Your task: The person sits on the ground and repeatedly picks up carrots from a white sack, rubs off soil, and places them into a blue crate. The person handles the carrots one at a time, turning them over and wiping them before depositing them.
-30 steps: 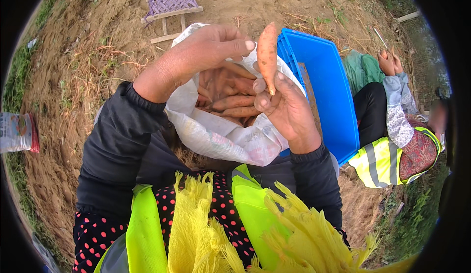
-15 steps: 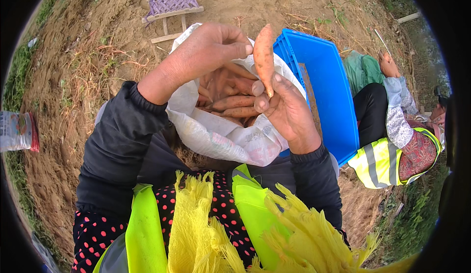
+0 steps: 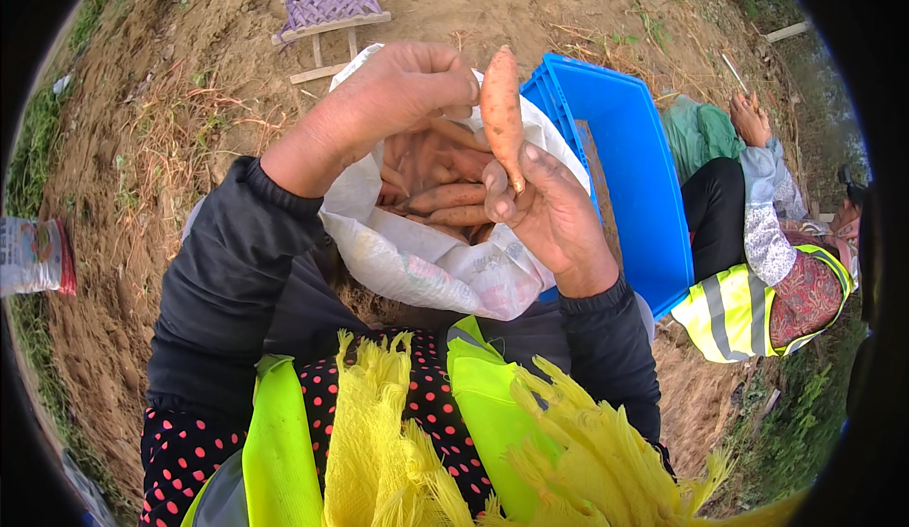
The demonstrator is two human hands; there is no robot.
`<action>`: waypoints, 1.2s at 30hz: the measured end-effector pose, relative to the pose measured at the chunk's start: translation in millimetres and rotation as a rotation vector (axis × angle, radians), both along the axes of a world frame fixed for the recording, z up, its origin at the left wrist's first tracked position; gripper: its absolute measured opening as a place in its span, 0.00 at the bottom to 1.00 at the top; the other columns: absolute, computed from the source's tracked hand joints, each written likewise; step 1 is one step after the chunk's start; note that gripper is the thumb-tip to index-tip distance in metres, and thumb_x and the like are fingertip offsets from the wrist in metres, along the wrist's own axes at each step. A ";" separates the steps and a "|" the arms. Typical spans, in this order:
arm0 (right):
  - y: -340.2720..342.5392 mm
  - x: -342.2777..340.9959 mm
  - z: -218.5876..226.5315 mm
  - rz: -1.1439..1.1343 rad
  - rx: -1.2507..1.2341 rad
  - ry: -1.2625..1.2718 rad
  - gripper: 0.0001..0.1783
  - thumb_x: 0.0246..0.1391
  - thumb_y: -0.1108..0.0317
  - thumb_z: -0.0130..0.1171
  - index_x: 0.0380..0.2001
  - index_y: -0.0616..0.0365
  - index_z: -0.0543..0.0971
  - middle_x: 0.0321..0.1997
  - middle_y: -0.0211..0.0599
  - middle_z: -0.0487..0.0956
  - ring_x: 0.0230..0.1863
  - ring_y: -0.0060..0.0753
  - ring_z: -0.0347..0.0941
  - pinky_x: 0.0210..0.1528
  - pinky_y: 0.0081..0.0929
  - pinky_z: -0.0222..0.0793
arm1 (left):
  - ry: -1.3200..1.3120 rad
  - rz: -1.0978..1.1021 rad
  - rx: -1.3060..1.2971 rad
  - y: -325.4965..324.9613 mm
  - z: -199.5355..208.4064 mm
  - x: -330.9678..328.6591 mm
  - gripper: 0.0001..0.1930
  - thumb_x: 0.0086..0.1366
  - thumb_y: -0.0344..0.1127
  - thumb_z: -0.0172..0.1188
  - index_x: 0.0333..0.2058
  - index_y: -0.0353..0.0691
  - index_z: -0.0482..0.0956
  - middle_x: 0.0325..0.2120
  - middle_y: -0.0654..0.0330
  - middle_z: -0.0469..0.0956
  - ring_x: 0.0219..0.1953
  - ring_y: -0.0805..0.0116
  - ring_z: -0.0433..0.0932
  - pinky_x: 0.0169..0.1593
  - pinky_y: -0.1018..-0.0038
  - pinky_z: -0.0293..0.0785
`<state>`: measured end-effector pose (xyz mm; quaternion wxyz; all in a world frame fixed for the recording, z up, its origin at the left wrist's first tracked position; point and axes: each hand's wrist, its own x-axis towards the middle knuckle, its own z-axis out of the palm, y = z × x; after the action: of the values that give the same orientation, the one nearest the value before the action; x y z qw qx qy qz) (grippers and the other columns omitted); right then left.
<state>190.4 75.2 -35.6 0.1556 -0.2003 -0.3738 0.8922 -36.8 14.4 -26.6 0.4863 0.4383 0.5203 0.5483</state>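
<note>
The sweet potato (image 3: 501, 112) has been shifted slightly left by the right hand (image 3: 557, 219), its top tipped leftward.

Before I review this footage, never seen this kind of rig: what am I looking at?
No machine here: these are a person's two bare hands. The view comes from the left of two fisheye cameras worn on the head, looking down, so straight edges bend near the rim.

The right hand holds a sweet potato upright by its lower end. The left hand is beside its upper part; whether it touches is hard to tell.

Below the hands, an open white sack holds more sweet potatoes. On the bare soil stand a blue crate to the right and a purple-seated stool beyond. Another person sits at far right.
</note>
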 end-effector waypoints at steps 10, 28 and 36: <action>-0.3 0.4 -1.1 -0.007 0.003 0.010 0.18 0.71 0.56 0.50 0.49 0.60 0.75 0.39 0.40 0.80 0.33 0.27 0.75 0.37 0.25 0.70 | -0.227 0.126 0.045 -1.4 2.6 -18.4 0.06 0.68 0.37 0.59 0.34 0.43 0.81 0.30 0.66 0.80 0.34 0.75 0.77 0.46 0.75 0.72; 1.8 -2.7 -3.1 -0.102 0.156 -0.032 0.23 0.66 0.58 0.58 0.57 0.60 0.69 0.49 0.36 0.79 0.45 0.26 0.78 0.45 0.25 0.72 | 0.248 -0.269 0.002 -4.6 3.3 8.8 0.23 0.72 0.51 0.58 0.39 0.33 0.83 0.28 0.67 0.79 0.32 0.82 0.73 0.36 0.81 0.69; -5.2 -12.9 -3.0 -0.172 0.555 -0.228 0.32 0.62 0.56 0.63 0.59 0.65 0.64 0.46 0.40 0.79 0.41 0.25 0.78 0.45 0.25 0.77 | 0.267 -0.255 -0.125 -4.2 -0.7 12.9 0.22 0.70 0.53 0.60 0.34 0.36 0.83 0.24 0.69 0.76 0.29 0.82 0.71 0.32 0.80 0.66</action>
<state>177.5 70.0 -38.6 0.2365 -0.2799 -0.5999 0.7112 -23.9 10.1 -27.3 0.5050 0.5383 0.5536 0.3858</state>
